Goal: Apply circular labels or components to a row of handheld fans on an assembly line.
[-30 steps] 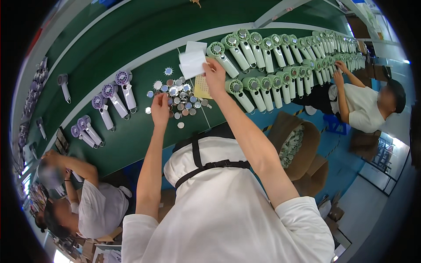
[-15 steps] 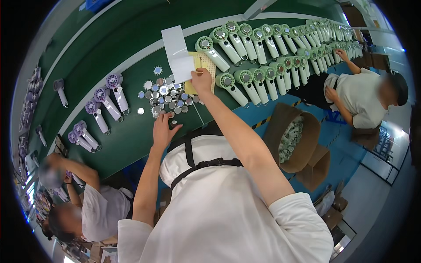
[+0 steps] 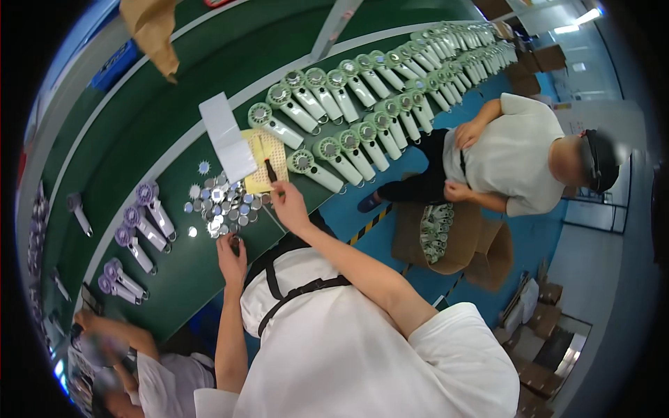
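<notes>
On the green bench, my left hand [image 3: 232, 263] pinches a small dark round disc [image 3: 235, 244] between thumb and fingers, just below a pile of silver discs [image 3: 226, 202]. My right hand [image 3: 289, 207] has its fingertips closed at the lower end of a slim dark tool [image 3: 270, 168] with a reddish end; its exact kind is unclear. The tool lies over a yellow sheet [image 3: 255, 187] with rows of small marks. A white sheet [image 3: 226, 136] partly covers the yellow one on its left.
Rows of green-headed handheld fans [image 3: 327, 157] run to the right along the bench. Purple handheld fans [image 3: 143, 226] lie to the left. A co-worker [image 3: 523, 153] stands at right by a cardboard box [image 3: 411, 233]; another person [image 3: 164, 376] works at lower left.
My left hand has closed on a disc that lay beside its thumb. My right hand has moved down the yellow sheet onto the dark tool. The whole view has shifted; the right co-worker's arm has drawn back.
</notes>
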Tool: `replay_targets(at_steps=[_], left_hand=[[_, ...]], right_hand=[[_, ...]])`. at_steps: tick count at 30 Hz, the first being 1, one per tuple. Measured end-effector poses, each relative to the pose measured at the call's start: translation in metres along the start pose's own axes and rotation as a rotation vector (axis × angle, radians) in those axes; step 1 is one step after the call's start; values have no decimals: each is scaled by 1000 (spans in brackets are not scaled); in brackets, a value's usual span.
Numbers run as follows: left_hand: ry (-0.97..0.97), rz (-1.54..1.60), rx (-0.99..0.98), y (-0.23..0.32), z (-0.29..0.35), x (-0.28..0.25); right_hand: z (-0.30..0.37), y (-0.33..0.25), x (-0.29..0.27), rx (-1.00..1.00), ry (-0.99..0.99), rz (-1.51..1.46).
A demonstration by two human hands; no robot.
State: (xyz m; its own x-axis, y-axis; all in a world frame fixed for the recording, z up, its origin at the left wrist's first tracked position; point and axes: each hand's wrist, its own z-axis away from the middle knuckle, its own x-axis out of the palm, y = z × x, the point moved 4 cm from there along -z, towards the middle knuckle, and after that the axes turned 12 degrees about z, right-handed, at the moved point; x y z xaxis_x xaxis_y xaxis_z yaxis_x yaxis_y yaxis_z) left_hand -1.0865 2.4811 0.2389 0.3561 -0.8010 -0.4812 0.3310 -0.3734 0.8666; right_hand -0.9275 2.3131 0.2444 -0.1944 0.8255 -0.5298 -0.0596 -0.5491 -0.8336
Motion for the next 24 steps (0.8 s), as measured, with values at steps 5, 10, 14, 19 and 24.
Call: replay_targets(at_steps=[5,10,14,19,24], left_hand=[[10,86,-15,0,3,2],[14,-1,78,1,4,-2],[12,25,101,4,1,-3],[25,86,-29,-4,9,-9],[52,145,-6,-22,2,14]], right_hand=[[10,16,-3,84,-39,-16],[12,5,-2,67,-48,-50],[18,10,8,-2,-118,-50],[27,10,24,-27,-207,-27],[22,18,6,114,-243,-82]])
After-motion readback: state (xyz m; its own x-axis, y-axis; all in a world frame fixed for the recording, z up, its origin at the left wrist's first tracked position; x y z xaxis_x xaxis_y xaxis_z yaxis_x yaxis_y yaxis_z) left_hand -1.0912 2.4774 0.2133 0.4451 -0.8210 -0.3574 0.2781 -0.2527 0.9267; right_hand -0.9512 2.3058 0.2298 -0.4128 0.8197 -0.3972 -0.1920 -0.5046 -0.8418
